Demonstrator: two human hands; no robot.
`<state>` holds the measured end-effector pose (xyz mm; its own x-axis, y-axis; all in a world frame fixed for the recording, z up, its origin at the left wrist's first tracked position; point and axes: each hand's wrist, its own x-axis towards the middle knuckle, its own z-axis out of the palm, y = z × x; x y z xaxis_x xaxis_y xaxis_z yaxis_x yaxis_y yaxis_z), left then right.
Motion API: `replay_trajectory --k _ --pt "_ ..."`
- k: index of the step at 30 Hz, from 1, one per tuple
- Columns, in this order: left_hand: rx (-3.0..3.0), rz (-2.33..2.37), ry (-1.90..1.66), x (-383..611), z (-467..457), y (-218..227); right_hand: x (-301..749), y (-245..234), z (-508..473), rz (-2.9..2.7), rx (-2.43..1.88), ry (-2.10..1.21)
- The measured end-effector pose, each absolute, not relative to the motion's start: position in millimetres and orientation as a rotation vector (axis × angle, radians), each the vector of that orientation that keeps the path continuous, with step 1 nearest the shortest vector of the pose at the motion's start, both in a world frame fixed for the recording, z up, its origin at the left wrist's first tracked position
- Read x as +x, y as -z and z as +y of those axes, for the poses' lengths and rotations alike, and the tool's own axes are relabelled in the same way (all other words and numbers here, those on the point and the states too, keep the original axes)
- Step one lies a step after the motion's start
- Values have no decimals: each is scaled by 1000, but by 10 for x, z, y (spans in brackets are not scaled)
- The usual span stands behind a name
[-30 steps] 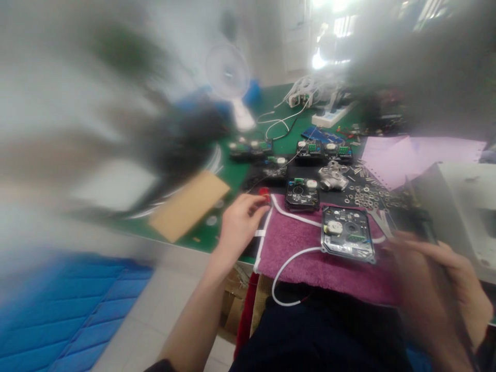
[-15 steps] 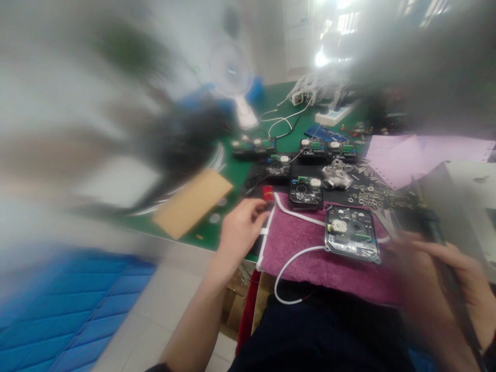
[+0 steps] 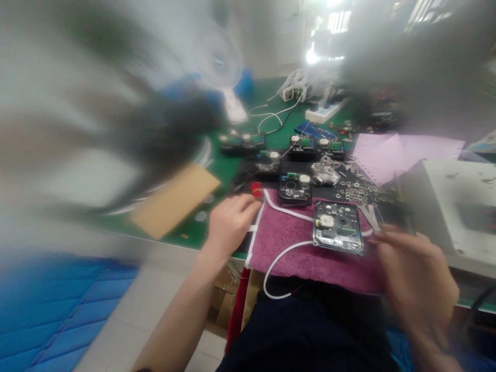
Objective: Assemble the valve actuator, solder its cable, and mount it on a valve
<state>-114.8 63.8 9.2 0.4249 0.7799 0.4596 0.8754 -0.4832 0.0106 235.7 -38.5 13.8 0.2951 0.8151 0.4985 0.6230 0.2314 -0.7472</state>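
Observation:
My left hand (image 3: 232, 222) is at the left edge of a purple towel (image 3: 287, 263), fingers curled together. Its fingertips are just below a small red bundle (image 3: 257, 189); whatever they grip is hidden. My right hand (image 3: 418, 268) is blurred at the towel's right side, its fingers pointing left. These fingertips are near a wrench-like metal tool (image 3: 370, 217) and a white cable end; contact is unclear. Between the hands, a square circuit board unit (image 3: 337, 227) in a dark housing lies on the towel, with white cables (image 3: 277, 266) running from it.
Another circuit board unit (image 3: 294, 189) lies behind the towel, with several more farther back. A silver metal casting (image 3: 325, 171) stands beside scattered nuts (image 3: 354, 191). Pink paper (image 3: 406, 152) and a pale box (image 3: 445, 206) are on the right, a tan board (image 3: 178, 201) on the left.
The whole view has shifted slightly left. My right hand has moved left toward the board unit; the dark, long tool seen at it before no longer shows clearly. My left hand stays by the red bundle.

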Motion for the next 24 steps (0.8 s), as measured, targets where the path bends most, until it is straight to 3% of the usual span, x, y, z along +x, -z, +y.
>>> replay_trajectory --k 11,17,24 --pt "-2615 -1260 691 -1228 524 -89 2381 -18 -317 -1761 -1414 -54" --pt "-2617 -1246 1004 -996 176 25 2386 0 -315 -1675 -1418 -167" --pt "-2747 -1236 1075 -420 45 4 2428 28 -309 -1533 -1434 -334"
